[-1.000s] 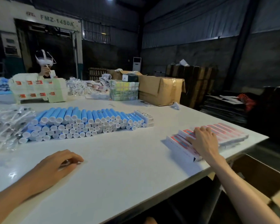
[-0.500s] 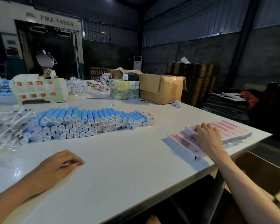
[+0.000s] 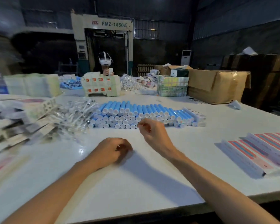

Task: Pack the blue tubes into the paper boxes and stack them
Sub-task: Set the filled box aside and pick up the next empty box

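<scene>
Right hand (image 3: 152,131), loosely curled and empty, hovers just before the capped ends of the stacked blue tubes (image 3: 152,109), whose lengths run away from it; left hand (image 3: 111,151), likewise curled and empty, rests farther back.

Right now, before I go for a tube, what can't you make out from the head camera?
All in the head view.
Left hand: its curled fingers hide whether it holds anything.
Right hand: it covers some white caps of the stacked blue plastic tubes; contact unclear.
Flat red-striped paper boxes: cut off by the right edge.
White packet pile at left: blurred, print unreadable.
</scene>
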Motion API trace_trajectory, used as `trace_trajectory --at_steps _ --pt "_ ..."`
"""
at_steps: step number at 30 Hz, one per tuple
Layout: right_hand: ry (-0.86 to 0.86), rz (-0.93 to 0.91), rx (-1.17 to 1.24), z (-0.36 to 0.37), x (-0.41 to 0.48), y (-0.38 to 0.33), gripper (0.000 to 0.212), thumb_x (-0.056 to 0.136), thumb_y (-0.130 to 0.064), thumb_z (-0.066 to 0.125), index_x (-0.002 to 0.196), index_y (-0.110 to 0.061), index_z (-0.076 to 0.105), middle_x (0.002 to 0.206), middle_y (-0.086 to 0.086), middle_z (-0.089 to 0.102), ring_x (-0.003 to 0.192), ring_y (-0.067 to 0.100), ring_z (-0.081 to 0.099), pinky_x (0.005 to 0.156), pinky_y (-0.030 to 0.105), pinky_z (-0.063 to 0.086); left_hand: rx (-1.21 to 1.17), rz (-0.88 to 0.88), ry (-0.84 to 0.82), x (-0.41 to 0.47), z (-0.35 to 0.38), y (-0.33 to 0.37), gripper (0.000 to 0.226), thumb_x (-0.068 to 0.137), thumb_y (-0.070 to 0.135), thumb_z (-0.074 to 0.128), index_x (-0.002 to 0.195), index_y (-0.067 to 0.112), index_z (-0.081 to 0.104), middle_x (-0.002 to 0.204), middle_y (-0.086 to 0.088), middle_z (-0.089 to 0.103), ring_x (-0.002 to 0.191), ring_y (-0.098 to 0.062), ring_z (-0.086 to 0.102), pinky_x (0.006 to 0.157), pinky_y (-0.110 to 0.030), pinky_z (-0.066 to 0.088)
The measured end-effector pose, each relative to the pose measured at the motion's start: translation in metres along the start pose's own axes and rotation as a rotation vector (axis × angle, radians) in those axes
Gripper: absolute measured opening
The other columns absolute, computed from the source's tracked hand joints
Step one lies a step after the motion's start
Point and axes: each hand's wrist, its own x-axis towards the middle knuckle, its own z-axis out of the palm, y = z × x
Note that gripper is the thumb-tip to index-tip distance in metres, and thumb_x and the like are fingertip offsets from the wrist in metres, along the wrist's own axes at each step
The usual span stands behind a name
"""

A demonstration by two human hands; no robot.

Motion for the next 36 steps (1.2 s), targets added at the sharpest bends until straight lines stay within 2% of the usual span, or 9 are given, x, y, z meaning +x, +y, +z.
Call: trace_trajectory --at_steps 3,6,9,15,20,24,30,34,36 --pt "-0.060 0.168 0.320 0.062 0.001 -0.015 0.012 0.098 -0.017 0.064 0.089 -0.015 0.072 0.078 -0.002 0.071 0.070 0.010 0.063 0.066 0.026 0.048 0.046 -0.157 0.169 0.001 -0.013 0.002 0.027 0.092 0.006 0.065 0.094 0.030 0.077 0.086 0.012 0.076 0.085 -0.011 0.070 0.085 -0.035 0.057" --pt "-0.078 0.304 0.426 0.094 -0.003 -0.006 0.012 0.100 -0.014 0.062 0.093 -0.015 0.071 0.081 -0.003 0.070 0.071 0.009 0.059 0.068 0.026 0.044 0.108 -0.289 0.298 0.000 -0.043 -0.001 0.014 0.096 0.019 0.063 0.096 0.031 0.070 0.090 0.009 0.074 0.086 -0.017 0.070 0.083 -0.039 0.059" --pt "-0.149 0.295 0.465 0.101 -0.003 0.005 0.014 0.100 -0.013 0.063 0.089 -0.017 0.072 0.066 -0.012 0.064 0.062 0.007 0.054 0.062 0.026 0.040 0.248 -0.433 0.230 -0.015 -0.078 -0.012 0.016 0.099 0.022 0.057 0.109 0.030 0.067 0.110 0.000 0.073 0.096 -0.023 0.068 0.087 -0.040 0.057" --pt "-0.184 0.267 0.533 0.102 -0.004 0.007 0.015 0.101 -0.014 0.064 0.090 -0.016 0.073 0.062 -0.003 0.060 0.057 0.010 0.050 0.058 0.033 0.037 0.845 -0.884 0.193 -0.088 -0.144 -0.037 0.040 0.107 0.029 0.049 0.144 0.014 0.053 0.144 -0.012 0.058 0.131 -0.034 0.058 0.100 -0.043 0.050" --pt "-0.194 0.305 0.609 0.101 -0.002 0.007 0.016 0.100 -0.011 0.062 0.090 -0.015 0.074 0.062 -0.003 0.057 0.057 0.008 0.048 0.056 0.027 0.035 0.940 -1.165 -0.068 -0.149 -0.163 -0.046 0.056 0.103 0.062 0.053 0.140 0.021 0.061 0.146 -0.011 0.043 0.138 -0.032 0.043 0.103 -0.041 0.046" --pt "-0.199 0.305 0.635 0.100 -0.002 0.007 0.018 0.100 -0.013 0.063 0.088 -0.019 0.075 0.062 -0.003 0.057 0.056 0.008 0.047 0.056 0.027 0.035 0.996 -1.133 -0.069 -0.160 -0.146 -0.052 0.049 0.110 0.050 0.048 0.144 0.015 0.054 0.152 -0.012 0.037 0.145 -0.033 0.035 0.108 -0.043 0.045" --pt "-0.202 0.290 0.610 0.098 -0.003 0.006 0.023 0.100 -0.017 0.063 0.085 -0.030 0.074 0.064 -0.003 0.060 0.056 0.009 0.048 0.057 0.032 0.034 1.057 -0.961 0.000 -0.162 -0.127 -0.058 0.045 0.111 0.040 0.040 0.147 0.014 0.035 0.146 -0.007 0.051 0.133 -0.027 0.047 0.108 -0.039 0.043" --pt "-0.209 0.283 0.594 0.098 -0.003 0.004 0.023 0.100 -0.017 0.063 0.085 -0.031 0.073 0.063 -0.003 0.060 0.056 0.013 0.048 0.056 0.033 0.034 0.643 -0.912 0.037 -0.153 -0.127 -0.058 0.052 0.105 0.043 0.055 0.144 0.019 0.028 0.139 -0.004 0.060 0.118 -0.027 0.061 0.097 -0.041 0.049" --pt "-0.212 0.284 0.590 0.098 -0.004 0.004 0.022 0.100 -0.017 0.062 0.085 -0.029 0.073 0.063 -0.004 0.060 0.056 0.013 0.047 0.055 0.032 0.033 0.440 -0.893 0.085 -0.146 -0.125 -0.054 0.074 0.095 0.046 0.070 0.151 0.025 0.027 0.148 -0.003 0.055 0.121 -0.028 0.061 0.094 -0.039 0.049"
